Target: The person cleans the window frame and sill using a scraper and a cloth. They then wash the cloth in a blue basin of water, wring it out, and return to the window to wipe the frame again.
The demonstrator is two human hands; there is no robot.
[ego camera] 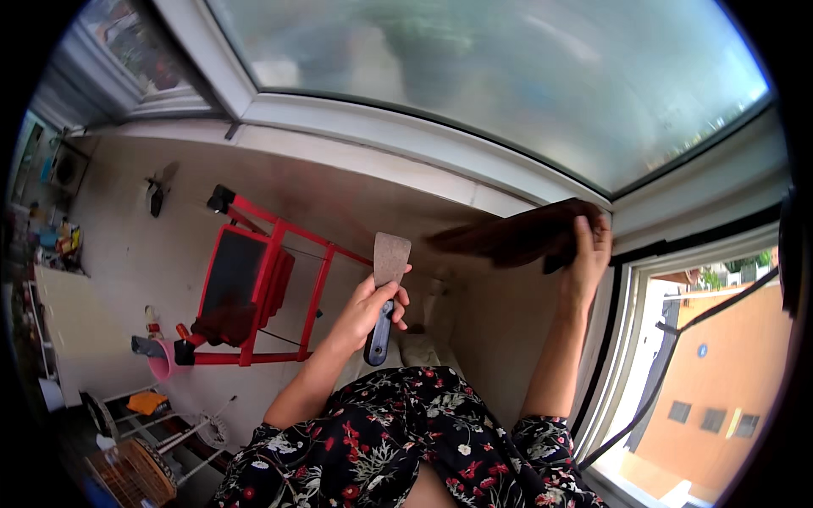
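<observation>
My left hand point(375, 301) grips a putty knife point(392, 259) by its black plastic handle, with the stained metal blade pointing up towards the window. At the right, my right hand point(591, 247) holds a dark brown cloth point(521, 235) that hangs out to the left along the sill's edge. Above both hands runs the white window sill point(375, 157), under a large glass pane point(483, 89) in a white frame. The cloth covers part of the sill's right end.
A red folding stepladder point(273, 292) with dark treads stands below to the left, a dark red cloth point(225, 324) on it. Beside it is a pink bucket point(162, 360). A wooden birdcage point(130, 473) sits at lower left. On the right, a black cable point(664, 374) crosses an open window.
</observation>
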